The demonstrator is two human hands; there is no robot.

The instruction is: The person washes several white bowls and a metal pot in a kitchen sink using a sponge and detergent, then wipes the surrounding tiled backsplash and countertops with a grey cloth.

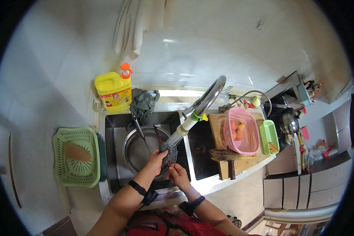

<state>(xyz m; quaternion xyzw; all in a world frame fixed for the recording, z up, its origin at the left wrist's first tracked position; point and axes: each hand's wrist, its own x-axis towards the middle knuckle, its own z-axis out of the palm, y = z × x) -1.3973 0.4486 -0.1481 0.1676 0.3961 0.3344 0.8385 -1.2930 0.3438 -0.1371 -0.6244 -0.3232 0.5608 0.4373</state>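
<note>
My left hand [157, 161] holds a grey mesh scrubber [171, 153] wrapped around thin dark-red sticks, which look like chopsticks [157, 134]. Their near ends are pinched in the fingers of my right hand [179, 176]. Water runs onto the scrubber from a faucet nozzle [186, 126] just above it. Below my hands, a round metal pan [135, 159] sits in the left sink basin [113, 153]. A long-handled metal utensil [139, 127] leans in the pan. How many sticks I hold cannot be told.
Left of the sink sits a green plastic basket [57, 159] with a brown item. A yellow detergent jug [113, 88] and a grey rag [143, 104] stand behind. On the right, a cutting board [216, 124] bears a pink fruit basket [255, 132], a bristle brush [224, 155] and a dark-handled knife [231, 171].
</note>
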